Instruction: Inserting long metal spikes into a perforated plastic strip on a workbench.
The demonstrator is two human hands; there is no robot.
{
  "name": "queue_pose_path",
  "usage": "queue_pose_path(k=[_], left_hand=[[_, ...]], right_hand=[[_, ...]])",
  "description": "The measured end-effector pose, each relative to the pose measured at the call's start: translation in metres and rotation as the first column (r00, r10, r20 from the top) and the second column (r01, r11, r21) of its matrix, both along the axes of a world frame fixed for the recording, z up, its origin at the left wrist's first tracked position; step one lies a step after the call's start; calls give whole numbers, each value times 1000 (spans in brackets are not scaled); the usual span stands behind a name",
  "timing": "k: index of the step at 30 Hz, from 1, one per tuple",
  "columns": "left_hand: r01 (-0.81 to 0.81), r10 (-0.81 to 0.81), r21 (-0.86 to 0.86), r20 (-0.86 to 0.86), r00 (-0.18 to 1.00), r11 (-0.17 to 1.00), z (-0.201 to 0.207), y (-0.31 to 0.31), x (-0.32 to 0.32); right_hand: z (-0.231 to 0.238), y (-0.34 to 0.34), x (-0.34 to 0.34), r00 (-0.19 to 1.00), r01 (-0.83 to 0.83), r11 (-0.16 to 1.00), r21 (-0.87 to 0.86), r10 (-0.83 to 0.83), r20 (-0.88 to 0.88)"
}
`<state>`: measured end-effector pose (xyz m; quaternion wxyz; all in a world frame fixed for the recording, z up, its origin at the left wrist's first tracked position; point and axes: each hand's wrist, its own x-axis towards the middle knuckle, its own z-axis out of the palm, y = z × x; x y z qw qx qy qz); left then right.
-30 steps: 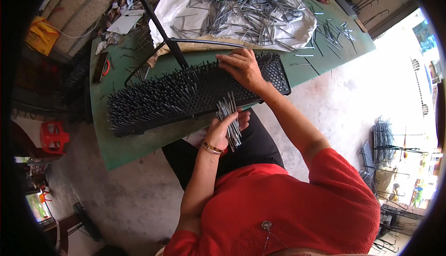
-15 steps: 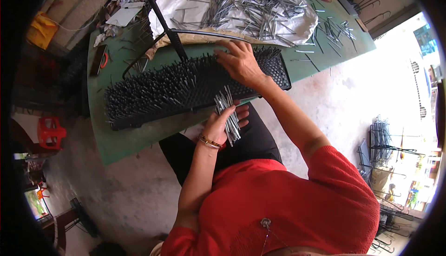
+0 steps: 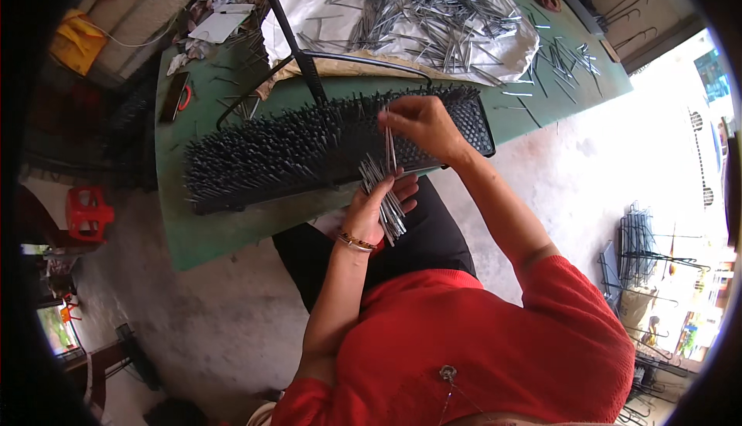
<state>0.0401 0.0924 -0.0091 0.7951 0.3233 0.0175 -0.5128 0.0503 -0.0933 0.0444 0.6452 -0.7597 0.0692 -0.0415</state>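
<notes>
My left hand [image 3: 365, 216] is closed around a bundle of thin grey metal rods [image 3: 393, 227], held just in front of the long black perforated rack [image 3: 352, 152]. Above it, my right hand [image 3: 430, 128] pinches a thin metal rod [image 3: 390, 146] by its upper end; its lower end reaches down to the bundle by my left thumb. I cannot tell whether a second rod is in the pinch. Many upright rods [image 3: 255, 152] fill the left part of the rack. Bare holes show at its right end, and a black bar frame [image 3: 309, 78] rises behind it.
The rack rests along the near edge of a green table [image 3: 205, 241]. Behind it, a heap of loose rods [image 3: 433, 1] lies on a white sheet [image 3: 286, 20], with more scattered to the right. Red-handled scissors [image 3: 185, 98] lie at the left. A red stool [image 3: 89, 212] stands on the floor.
My right hand has come back from over the rack toward my left hand and now pinches a rod at the bundle. The view has shifted slightly.
</notes>
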Motion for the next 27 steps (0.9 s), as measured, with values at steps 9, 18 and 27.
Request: queue_pose_path(k=[9, 18, 27], left_hand=[[-39, 39, 137, 1, 999, 990, -5, 3, 4], [-58, 60, 101, -14, 998, 993, -4, 4, 2], [-46, 49, 102, -29, 998, 994, -5, 5, 4]], right_hand=[[-15, 23, 49, 880, 345, 920, -188, -247, 406], [-15, 22, 52, 870, 291, 909, -300, -121, 478], [-14, 23, 52, 799, 359, 835, -417, -44, 600]])
